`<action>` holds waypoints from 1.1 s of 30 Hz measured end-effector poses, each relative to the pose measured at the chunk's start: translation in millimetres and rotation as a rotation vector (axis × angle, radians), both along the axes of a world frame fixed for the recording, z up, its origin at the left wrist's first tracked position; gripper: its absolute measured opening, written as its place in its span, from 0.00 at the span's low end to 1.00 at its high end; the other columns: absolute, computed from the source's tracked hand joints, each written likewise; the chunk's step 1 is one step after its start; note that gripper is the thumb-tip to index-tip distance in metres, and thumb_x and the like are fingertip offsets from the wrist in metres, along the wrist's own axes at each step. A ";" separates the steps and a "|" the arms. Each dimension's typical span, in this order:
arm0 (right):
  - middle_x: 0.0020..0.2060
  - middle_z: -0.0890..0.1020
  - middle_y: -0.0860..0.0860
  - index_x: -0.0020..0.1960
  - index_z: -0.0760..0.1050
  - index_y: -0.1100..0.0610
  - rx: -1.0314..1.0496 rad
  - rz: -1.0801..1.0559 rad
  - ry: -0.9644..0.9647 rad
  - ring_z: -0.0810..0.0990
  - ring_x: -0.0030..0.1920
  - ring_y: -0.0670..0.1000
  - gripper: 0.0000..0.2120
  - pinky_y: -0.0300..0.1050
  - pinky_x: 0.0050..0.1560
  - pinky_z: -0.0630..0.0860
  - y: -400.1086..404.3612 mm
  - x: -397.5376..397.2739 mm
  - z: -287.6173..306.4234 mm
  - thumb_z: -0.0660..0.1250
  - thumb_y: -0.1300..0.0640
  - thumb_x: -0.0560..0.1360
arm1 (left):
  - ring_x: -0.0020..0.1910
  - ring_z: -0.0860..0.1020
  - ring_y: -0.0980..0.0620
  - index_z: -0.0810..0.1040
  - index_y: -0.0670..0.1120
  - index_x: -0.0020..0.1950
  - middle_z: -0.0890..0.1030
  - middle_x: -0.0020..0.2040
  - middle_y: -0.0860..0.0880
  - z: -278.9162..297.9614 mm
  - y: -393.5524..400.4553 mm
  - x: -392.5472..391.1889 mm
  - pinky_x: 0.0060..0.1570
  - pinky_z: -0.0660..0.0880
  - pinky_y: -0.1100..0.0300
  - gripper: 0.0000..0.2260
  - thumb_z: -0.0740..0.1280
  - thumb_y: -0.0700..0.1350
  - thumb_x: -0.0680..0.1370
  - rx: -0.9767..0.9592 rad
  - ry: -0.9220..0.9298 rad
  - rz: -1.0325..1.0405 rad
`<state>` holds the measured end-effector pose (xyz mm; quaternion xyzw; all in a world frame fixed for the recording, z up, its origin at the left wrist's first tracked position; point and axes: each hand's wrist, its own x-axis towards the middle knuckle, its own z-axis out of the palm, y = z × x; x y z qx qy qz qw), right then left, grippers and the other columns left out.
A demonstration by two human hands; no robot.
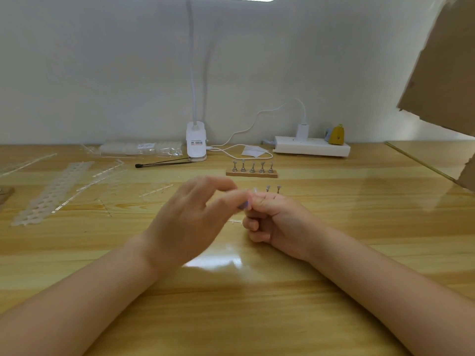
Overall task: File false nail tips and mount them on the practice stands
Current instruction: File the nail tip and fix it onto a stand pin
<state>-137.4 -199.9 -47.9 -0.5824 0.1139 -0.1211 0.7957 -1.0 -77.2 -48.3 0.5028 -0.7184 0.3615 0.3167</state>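
Two hands meeting mid-counter (308, 278), my right hand (277, 222) fingers curled pinching a nail tip (244, 205), left hand (187, 222) fingers spread, blurred, practice stands (252, 170) behind

table (257, 304): glossy wood | stand pegs (252, 167): shiny metal, wooden base | lamp clip (196, 142): smooth white, probably plastic

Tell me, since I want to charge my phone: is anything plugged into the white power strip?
Plugged in. A white charger stands upright in the power strip, and its cable runs left toward the clip lamp.
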 end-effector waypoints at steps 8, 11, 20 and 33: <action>0.29 0.66 0.48 0.39 0.73 0.57 0.001 0.012 0.042 0.66 0.28 0.45 0.13 0.35 0.25 0.59 -0.7 -0.1 1.2 0.57 0.60 0.80 | 0.44 0.78 0.42 0.70 0.47 0.58 0.79 0.50 0.43 0.5 -0.5 5.9 0.47 0.76 0.50 0.22 0.74 0.32 0.70 0.055 0.041 0.121; 0.28 0.68 0.47 0.35 0.79 0.53 -0.033 0.037 0.030 0.66 0.28 0.45 0.14 0.36 0.26 0.58 0.3 0.3 2.0 0.61 0.64 0.74 | 0.47 0.78 0.46 0.71 0.47 0.60 0.74 0.54 0.47 -0.7 -0.8 -3.2 0.51 0.74 0.56 0.18 0.70 0.33 0.74 -0.018 -0.051 -0.014; 0.27 0.68 0.46 0.35 0.72 0.54 0.010 0.088 0.048 0.66 0.27 0.45 0.08 0.35 0.25 0.59 -3.3 0.7 1.9 0.63 0.57 0.73 | 0.47 0.79 0.44 0.73 0.47 0.57 0.78 0.51 0.46 6.9 -0.9 3.0 0.48 0.76 0.51 0.09 0.66 0.39 0.77 0.048 0.095 0.081; 0.27 0.70 0.46 0.38 0.74 0.56 -0.041 0.101 0.035 0.65 0.27 0.44 0.02 0.36 0.26 0.57 1.3 -1.1 6.4 0.65 0.62 0.69 | 0.47 0.78 0.46 0.70 0.46 0.59 0.73 0.54 0.47 -4.3 -0.4 -10.5 0.51 0.75 0.55 0.17 0.68 0.33 0.74 0.016 -0.084 -0.076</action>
